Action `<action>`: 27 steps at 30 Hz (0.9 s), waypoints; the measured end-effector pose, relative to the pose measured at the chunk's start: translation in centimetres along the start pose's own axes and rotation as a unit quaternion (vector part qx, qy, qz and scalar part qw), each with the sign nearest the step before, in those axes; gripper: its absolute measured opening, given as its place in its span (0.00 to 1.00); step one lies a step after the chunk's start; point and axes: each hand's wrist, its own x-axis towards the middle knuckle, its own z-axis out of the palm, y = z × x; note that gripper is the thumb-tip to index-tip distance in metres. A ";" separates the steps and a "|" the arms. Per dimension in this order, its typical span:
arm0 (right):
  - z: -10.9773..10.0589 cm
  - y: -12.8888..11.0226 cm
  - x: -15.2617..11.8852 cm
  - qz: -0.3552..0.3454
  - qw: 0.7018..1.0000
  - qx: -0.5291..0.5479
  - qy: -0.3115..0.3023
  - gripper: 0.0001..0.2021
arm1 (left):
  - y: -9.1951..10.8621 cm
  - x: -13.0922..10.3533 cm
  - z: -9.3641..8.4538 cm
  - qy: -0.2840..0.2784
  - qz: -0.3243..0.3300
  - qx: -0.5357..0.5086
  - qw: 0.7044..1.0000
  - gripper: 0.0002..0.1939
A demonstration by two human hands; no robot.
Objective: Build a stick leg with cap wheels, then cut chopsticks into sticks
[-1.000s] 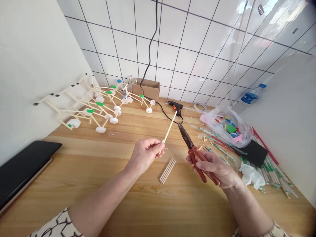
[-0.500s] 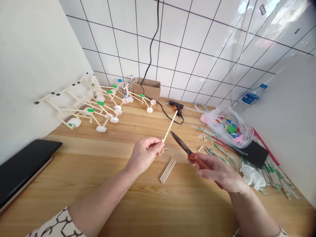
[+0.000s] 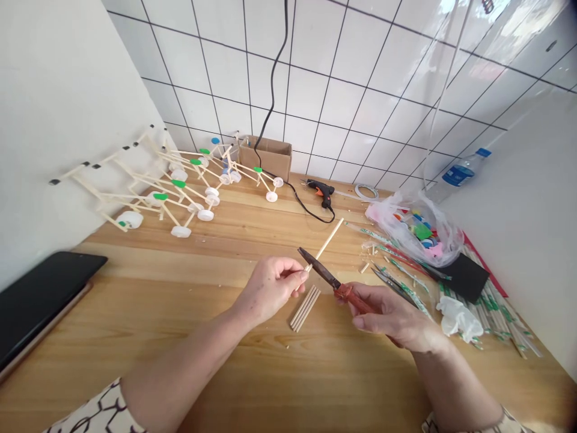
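Between thumb and fingers, my left hand (image 3: 274, 288) pinches a thin wooden stick (image 3: 332, 233) that points up and to the right. My right hand (image 3: 392, 316) is wrapped around the reddish handles of dark-bladed scissors (image 3: 321, 268). The blades lie across the stick just beyond my left fingertips; whether they are cutting into it I cannot tell. Below the blades, several short cut sticks (image 3: 305, 310) lie side by side on the wooden table (image 3: 216, 373).
Small stick-built vehicles with white wheels (image 3: 180, 231) stand at the left, near a black phone (image 3: 49, 300). A glue gun (image 3: 321, 191) and cardboard box (image 3: 265, 157) are at the back. To the right are a plastic bag of caps (image 3: 419, 231), a bottle (image 3: 460, 174) and wrapped sticks (image 3: 507, 313).
My right hand has brought the scissors leftward onto the stick. The stick, held in my left hand, now leans further right, and my left hand has shifted slightly right.
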 end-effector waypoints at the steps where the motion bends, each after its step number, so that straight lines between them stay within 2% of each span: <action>1: 0.0 0.0 0.0 0.009 1.000 0.017 -0.015 0.17 | 0.1 -0.1 0.1 -0.008 -0.004 0.001 1.000 0.12; 4: 0.1 0.0 0.1 0.032 0.997 0.060 -0.045 0.18 | 0.4 -0.3 0.3 -0.027 -0.002 -0.003 1.000 0.12; 12: 0.3 -0.1 0.1 0.050 0.995 0.066 -0.056 0.19 | 0.2 -0.4 0.7 -0.046 -0.011 -0.014 0.999 0.11; 27: 0.4 -0.1 0.0 0.044 0.997 0.050 -0.034 0.18 | 0.5 -0.5 0.7 -0.059 -0.037 -0.019 0.997 0.11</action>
